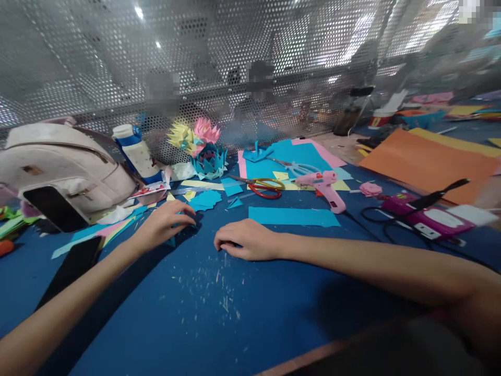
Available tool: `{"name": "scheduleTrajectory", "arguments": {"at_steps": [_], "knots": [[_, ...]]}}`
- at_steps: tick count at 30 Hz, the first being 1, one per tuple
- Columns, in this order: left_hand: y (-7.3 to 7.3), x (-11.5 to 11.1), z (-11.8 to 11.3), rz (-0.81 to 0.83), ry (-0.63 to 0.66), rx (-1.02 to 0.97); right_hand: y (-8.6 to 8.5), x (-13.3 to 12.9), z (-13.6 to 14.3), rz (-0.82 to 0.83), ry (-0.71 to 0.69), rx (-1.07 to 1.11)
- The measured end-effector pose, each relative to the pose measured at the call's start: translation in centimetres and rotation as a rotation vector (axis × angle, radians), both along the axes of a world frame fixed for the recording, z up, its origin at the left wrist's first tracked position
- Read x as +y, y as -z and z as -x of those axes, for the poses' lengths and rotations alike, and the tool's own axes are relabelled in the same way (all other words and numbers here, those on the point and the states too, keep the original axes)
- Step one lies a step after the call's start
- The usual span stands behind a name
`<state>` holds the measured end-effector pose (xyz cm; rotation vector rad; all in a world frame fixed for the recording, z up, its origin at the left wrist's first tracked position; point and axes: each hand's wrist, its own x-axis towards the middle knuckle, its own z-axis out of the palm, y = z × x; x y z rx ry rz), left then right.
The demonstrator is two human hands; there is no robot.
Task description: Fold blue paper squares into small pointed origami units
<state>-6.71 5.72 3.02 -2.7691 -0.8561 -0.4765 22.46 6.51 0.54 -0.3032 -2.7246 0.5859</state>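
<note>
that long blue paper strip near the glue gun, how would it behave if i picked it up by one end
The blue paper strip lies thin and flat on the table, so it would likely droop and feel almost weightless. Flush against the cloth, its edge may be hard to lift, and pushing it would probably slide it toward the pink glue gun.

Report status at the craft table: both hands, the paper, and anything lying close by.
Left hand fingertips on a small blue paper piece. Right hand flat on blue table, holding nothing visible. Blue strip, pink glue gun, scissors just beyond.
</note>
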Motion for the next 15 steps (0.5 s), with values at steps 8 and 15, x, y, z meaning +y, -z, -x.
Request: {"name": "scheduleTrajectory", "arguments": {"at_steps": [8,15], "knots": [[-2.8,3.8,0.8,0.103,0.04,0.165,0.1,-0.1,0.0,-0.009,0.004,0.012],[-0.7,7.0,-1.4,0.116,-0.048,0.238,0.2,-0.2,-0.2,-0.044,-0.005,0.017]]}}
